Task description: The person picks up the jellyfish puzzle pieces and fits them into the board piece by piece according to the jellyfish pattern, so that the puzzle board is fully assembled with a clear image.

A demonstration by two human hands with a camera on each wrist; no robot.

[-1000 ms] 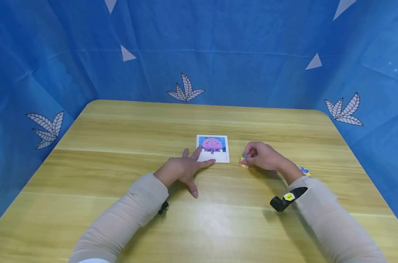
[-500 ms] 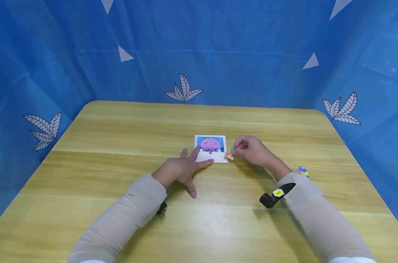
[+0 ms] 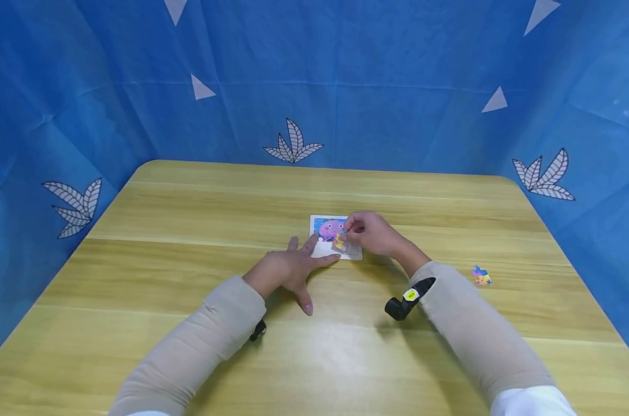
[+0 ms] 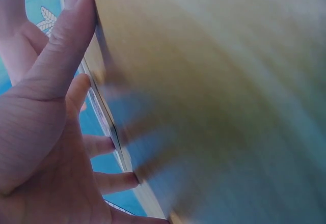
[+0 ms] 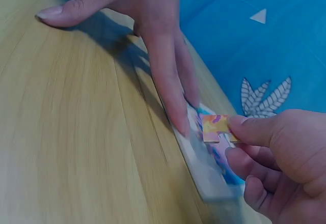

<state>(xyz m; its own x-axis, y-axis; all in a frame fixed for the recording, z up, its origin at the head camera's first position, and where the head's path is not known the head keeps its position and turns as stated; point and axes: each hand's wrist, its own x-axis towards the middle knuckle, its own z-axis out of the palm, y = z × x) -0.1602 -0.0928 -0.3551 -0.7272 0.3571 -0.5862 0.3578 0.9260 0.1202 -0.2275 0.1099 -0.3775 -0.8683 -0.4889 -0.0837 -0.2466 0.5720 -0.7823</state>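
Note:
A white-framed puzzle board (image 3: 322, 251) lies mid-table, its upper part filled by a pink octopus-like picture on blue; the lower part is bare white. My left hand (image 3: 290, 267) rests with spread, straight fingers on the board's left and front edge. Between thumb and fingers my right hand (image 3: 372, 233) pinches a yellow and orange jigsaw piece (image 5: 215, 128) over the board's lower right. In the right wrist view the right hand (image 5: 290, 158) holds the piece tilted above the board, and the left fingers (image 5: 170, 89) press the frame.
Another jigsaw piece (image 3: 482, 275), blue, yellow and pink, lies on the wooden table (image 3: 215, 208) to the right, beyond the right forearm. A blue curtain (image 3: 387, 86) hangs behind the table and along both sides.
My right hand has carried the pinched jigsaw piece leftward from the table beside the board to above it. The loose piece at right is now fully uncovered. My left hand stays put.

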